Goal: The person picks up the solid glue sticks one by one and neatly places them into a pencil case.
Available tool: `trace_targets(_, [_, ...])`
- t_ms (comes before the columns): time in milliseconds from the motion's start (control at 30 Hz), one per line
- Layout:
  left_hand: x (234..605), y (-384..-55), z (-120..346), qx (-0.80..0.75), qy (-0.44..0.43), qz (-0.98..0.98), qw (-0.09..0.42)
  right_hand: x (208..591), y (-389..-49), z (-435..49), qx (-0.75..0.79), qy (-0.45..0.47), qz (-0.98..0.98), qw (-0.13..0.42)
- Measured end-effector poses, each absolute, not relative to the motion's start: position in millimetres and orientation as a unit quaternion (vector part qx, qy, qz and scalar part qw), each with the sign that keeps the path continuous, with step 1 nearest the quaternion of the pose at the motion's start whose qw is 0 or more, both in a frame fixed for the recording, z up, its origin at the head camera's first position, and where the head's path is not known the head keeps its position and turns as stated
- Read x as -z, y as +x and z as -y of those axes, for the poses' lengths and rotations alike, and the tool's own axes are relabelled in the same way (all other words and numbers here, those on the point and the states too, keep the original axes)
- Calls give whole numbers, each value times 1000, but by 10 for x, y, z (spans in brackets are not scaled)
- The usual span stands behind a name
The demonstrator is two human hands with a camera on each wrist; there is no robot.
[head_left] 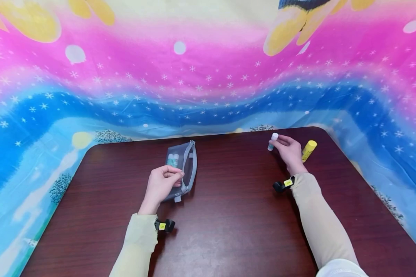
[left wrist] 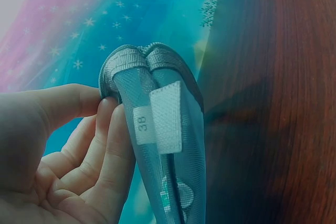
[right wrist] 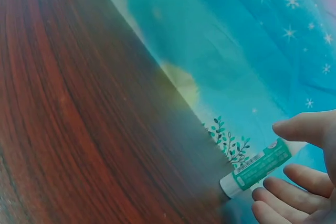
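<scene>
A grey mesh zip pouch (head_left: 190,169) stands on the table, its zipped mouth spread apart. Through its mesh show white-and-green glue sticks (head_left: 172,160). My left hand (head_left: 162,184) pinches the pouch's rim near the zip between thumb and fingers; in the left wrist view two small fabric tabs (left wrist: 167,119) hang at the pouch's end. Far to the right, my right hand (head_left: 288,151) has its thumb and forefinger around the white cap of another glue stick (right wrist: 261,165), which is upright near the table's back edge. The other fingers of that hand are loosely bent.
A yellow tube-shaped stick (head_left: 309,150) stands just right of my right hand. Dark wood-grain table (head_left: 225,215) lies between the hands. A patterned cloth (head_left: 208,84) hangs along the table's back and sides. Each wrist carries a black strap-on camera (head_left: 165,225).
</scene>
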State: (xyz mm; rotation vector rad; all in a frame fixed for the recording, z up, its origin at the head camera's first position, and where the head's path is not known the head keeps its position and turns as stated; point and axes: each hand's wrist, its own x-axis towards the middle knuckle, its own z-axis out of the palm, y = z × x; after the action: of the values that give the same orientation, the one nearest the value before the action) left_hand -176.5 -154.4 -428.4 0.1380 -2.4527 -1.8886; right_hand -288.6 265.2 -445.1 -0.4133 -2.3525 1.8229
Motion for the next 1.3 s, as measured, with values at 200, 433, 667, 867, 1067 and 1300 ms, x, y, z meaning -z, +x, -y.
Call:
trace_targets(200, [4277, -1765, 1543, 613, 43, 789, 21, 4471, -2890, -2662, -590, -119, 797, 57])
trace_targets(433, [4272, -1759, 1544, 612, 41, 789, 24, 4503, -2904, -2672, -572, -116, 811, 43])
trace_targets(667, [4264, -1752, 1547, 613, 41, 789, 24, 4519, -2893, -2675, -559, -108, 821, 45])
trace_targets(867, [4254, -1746, 1549, 614, 41, 788, 26, 4523, -2881, -2665, -551, -106, 826, 48])
trace_targets(1067, [4253, -1753, 1554, 614, 39, 788, 27, 4517, -2856, -2666, -544, -105, 831, 54])
trace_targets(1300, [4260, -1756, 1559, 616, 38, 787, 27, 4554, -2840, -2669, -536, -102, 837, 47])
